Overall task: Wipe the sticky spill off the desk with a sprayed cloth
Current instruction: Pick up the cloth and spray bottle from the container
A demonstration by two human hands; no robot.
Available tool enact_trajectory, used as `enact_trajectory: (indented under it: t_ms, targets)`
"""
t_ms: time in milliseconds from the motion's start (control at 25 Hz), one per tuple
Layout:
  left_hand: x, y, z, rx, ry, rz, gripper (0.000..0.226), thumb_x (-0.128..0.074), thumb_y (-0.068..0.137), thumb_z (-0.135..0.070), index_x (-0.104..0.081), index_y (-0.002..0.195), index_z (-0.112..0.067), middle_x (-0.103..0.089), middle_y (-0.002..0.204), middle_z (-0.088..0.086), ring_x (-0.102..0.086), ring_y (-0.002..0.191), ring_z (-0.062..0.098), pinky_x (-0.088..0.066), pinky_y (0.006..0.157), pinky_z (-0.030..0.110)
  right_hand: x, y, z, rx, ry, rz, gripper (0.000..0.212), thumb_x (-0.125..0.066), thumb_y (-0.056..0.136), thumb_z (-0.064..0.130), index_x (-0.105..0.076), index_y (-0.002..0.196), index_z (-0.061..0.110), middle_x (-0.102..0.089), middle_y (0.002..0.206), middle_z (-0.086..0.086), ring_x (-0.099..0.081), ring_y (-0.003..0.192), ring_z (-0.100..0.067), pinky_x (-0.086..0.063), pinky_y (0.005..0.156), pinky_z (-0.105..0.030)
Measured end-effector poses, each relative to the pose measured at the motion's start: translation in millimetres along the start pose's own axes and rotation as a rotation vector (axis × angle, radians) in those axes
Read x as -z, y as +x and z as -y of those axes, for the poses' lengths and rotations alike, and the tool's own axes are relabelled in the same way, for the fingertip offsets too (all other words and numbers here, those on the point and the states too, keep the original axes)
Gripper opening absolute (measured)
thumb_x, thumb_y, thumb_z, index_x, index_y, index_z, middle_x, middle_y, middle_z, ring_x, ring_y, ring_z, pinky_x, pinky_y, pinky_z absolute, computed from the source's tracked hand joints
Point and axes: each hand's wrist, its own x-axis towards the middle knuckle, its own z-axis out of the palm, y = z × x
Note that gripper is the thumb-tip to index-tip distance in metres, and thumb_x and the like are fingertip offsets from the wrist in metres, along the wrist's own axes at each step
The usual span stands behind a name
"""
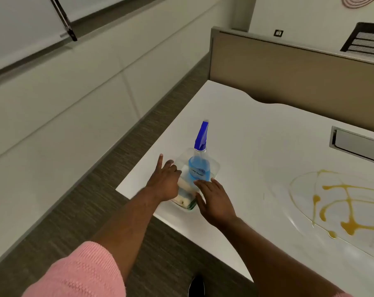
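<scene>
A clear plastic container (214, 166) stands near the left corner of the white desk (256, 136). Inside it a spray bottle (200, 166) with blue liquid and a blue trigger head stands upright, beside a rolled pale cloth (185, 199). My left hand (164, 183) reaches into the container's left side, its fingers on the cloth and the forefinger sticking out. My right hand (216, 200) rests with fingers spread against the container's near right edge, just below the bottle. An amber sticky spill (349, 204) in looping trails lies on the desk at the right.
A beige partition (289, 73) walls the desk's far side. A metal cable tray lid (357, 144) is set into the desk at the right. The desk's front edge runs diagonally, with dark carpet (108, 189) to the left and a shoe tip (196, 285) below.
</scene>
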Motion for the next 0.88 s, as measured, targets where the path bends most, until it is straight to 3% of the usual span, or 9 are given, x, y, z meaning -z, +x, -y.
enact_trajectory:
  t_ms: [120,320,480,600,680,760,880]
  targets:
    - [10,-1,-2,0.022,0.044,0.028,0.044,-0.068,0.086,-0.036,-0.063,0.127,-0.021,-0.058,0.138,0.006,-0.038,0.142,0.026,0.015,0.123,0.059,7,2,-3,-0.024,0.029,-0.028,0.039,-0.054,0.102,0.034,-0.058,0.139,0.020,-0.065,0.139,-0.002,-0.057,0.131,-0.018,-0.025,0.121,-0.034]
    - [23,-5,2,0.001,0.020,-0.001,0.039,-0.067,0.086,-0.043,-0.065,0.119,-0.022,-0.060,0.132,0.003,-0.043,0.136,0.023,0.007,0.125,0.058,20,8,-2,-0.067,0.040,-0.061,0.038,-0.054,0.103,0.035,-0.058,0.139,0.023,-0.063,0.141,-0.001,-0.056,0.132,-0.018,-0.023,0.122,-0.032]
    - [27,-12,8,0.040,-0.270,-0.072,0.034,-0.075,0.081,-0.045,-0.063,0.107,-0.026,-0.067,0.113,-0.002,-0.057,0.119,0.017,0.003,0.128,0.049,33,14,0,-0.126,0.160,-0.167,0.033,-0.056,0.101,0.037,-0.061,0.130,0.023,-0.066,0.133,0.000,-0.059,0.123,-0.020,-0.043,0.114,-0.044]
    - [35,-15,10,0.131,-0.562,-0.097,0.033,-0.084,0.078,-0.039,-0.063,0.100,-0.027,-0.069,0.099,-0.008,-0.061,0.098,0.009,-0.009,0.128,0.046,47,21,7,-0.228,0.281,-0.268,0.043,-0.052,0.097,0.056,-0.058,0.125,0.025,-0.063,0.127,0.003,-0.056,0.115,-0.015,-0.052,0.100,-0.041]
    - [41,-16,10,0.207,-0.788,-0.120,0.035,-0.088,0.074,-0.036,-0.066,0.099,-0.027,-0.069,0.096,-0.011,-0.060,0.094,0.005,-0.029,0.119,0.039,58,31,12,-0.265,0.360,-0.298,0.058,-0.048,0.090,0.069,-0.052,0.131,0.028,-0.058,0.133,0.005,-0.054,0.118,-0.013,-0.051,0.100,-0.039]
    - [49,-18,10,0.276,-0.985,-0.127,0.039,-0.091,0.072,-0.031,-0.069,0.104,-0.027,-0.069,0.101,-0.011,-0.062,0.098,0.006,-0.049,0.091,0.025,66,44,18,-0.285,0.423,-0.275,0.069,-0.052,0.087,0.073,-0.042,0.142,0.033,-0.050,0.147,0.006,-0.049,0.130,-0.015,-0.047,0.107,-0.039]
    - [59,-17,10,0.326,-1.158,-0.188,0.036,-0.089,0.076,-0.024,-0.071,0.106,-0.029,-0.071,0.104,-0.013,-0.065,0.097,0.005,-0.049,0.067,0.011,72,66,27,-0.317,0.487,-0.197,0.082,-0.061,0.084,0.072,-0.027,0.152,0.041,-0.034,0.162,0.009,-0.039,0.144,-0.016,-0.040,0.114,-0.043]
